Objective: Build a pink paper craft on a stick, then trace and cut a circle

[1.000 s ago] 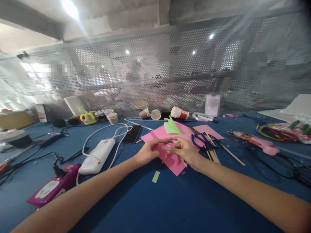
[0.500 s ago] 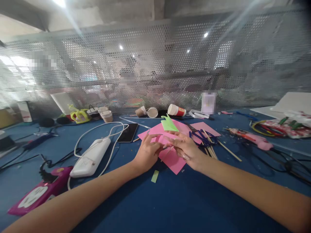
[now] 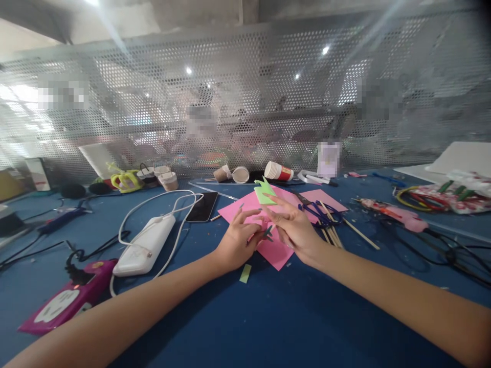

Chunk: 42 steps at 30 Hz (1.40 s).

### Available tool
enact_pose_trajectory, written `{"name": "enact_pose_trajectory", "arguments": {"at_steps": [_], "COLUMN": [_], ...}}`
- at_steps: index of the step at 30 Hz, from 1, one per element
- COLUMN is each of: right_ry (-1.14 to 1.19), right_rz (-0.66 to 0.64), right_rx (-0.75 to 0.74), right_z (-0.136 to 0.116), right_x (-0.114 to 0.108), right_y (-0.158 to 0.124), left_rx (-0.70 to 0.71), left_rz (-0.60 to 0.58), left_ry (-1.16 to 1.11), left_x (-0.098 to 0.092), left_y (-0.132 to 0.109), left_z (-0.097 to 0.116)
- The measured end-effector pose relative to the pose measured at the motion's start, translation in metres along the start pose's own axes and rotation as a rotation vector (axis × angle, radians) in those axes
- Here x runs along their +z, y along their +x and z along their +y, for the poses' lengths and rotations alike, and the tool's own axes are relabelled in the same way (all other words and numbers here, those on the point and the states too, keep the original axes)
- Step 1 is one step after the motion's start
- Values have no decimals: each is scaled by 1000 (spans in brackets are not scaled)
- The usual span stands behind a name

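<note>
My left hand (image 3: 240, 240) is closed over a small piece of pink paper (image 3: 259, 220), its fingertips curled in around it. Meeting it from the other side, my right hand (image 3: 297, 230) has its thumb and lower fingers at the same piece, while the index finger stretches out above. The fingers partly hide the paper. Beneath lie larger pink sheets (image 3: 279, 258). Just behind the hands is a cut green paper shape (image 3: 264, 193). Blue-handled scissors (image 3: 324, 213) and several wooden sticks (image 3: 333, 236) rest right of my right hand. A green paper scrap (image 3: 245, 273) lies nearer me.
On the left are a white power bank (image 3: 148, 248) with a looped cable, a magenta power strip (image 3: 69, 299) and a phone (image 3: 203, 207). Paper cups (image 3: 276, 171) line the back by a perforated metal screen (image 3: 238, 92). A pink glue gun (image 3: 399, 214) with black cord lies right.
My right index finger has lifted and straightened away from the pink piece. My left fingers have curled further, turning their nails toward the right. The view has shifted slightly.
</note>
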State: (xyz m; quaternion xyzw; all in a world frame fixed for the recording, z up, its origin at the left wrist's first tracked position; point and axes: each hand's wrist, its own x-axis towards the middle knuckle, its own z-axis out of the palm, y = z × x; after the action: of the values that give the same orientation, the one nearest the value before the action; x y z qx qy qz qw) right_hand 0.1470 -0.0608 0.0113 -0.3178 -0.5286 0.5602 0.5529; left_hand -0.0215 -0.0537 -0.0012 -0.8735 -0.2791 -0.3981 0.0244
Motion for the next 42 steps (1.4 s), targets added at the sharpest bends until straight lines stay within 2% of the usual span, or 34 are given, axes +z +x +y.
{"name": "enact_pose_trajectory", "arguments": {"at_steps": [3, 6, 9, 11, 15, 18, 21, 25, 28, 32, 36, 39, 42], "right_ry": [-109, -333, -643, -813, -1079, -1194, -1234, -1213, -1147, -1022, -685, -459, -305], "right_rz": [-18, -69, -158, -207, -279, -249, -220, -198, -145, -135, -153, -158, -238], "right_rx": [-46, -135, -290, -390, -492, -557, -551, -516, -520, -480, -312, -124, 28], "right_z": [5, 10, 12, 11, 8, 10, 15, 21, 21, 19, 21, 22, 24], "right_x": [-2, -10, -21, -27, -29, -25, -22, -25, -26, -24, -21, -21, -24], "right_y": [3, 7, 9, 10, 7, 6, 7, 8, 5, 2, 5, 12, 18], "left_rx": [-128, -345, -553, -632, -673, -672, -639, -623, -637, -731, -835, -813, -688], "left_rz": [-16, -54, -89, -75, -90, -96, -109, -240, -280, -207, -104, -27, 9], "left_ry": [-142, -301, -594, -793, -1007, -1049, -1076, -1109, -1137, -1229, -1256, -1226, -1033], "left_x": [-3, -4, -3, -2, -2, -4, -7, -10, -10, -7, -5, -3, -2], "left_y": [2, 5, 8, 8, 7, 7, 8, 8, 7, 6, 9, 8, 4], "left_z": [1, -4, -13, -18, -19, -16, -11, -7, -10, -17, -20, -23, -27]}}
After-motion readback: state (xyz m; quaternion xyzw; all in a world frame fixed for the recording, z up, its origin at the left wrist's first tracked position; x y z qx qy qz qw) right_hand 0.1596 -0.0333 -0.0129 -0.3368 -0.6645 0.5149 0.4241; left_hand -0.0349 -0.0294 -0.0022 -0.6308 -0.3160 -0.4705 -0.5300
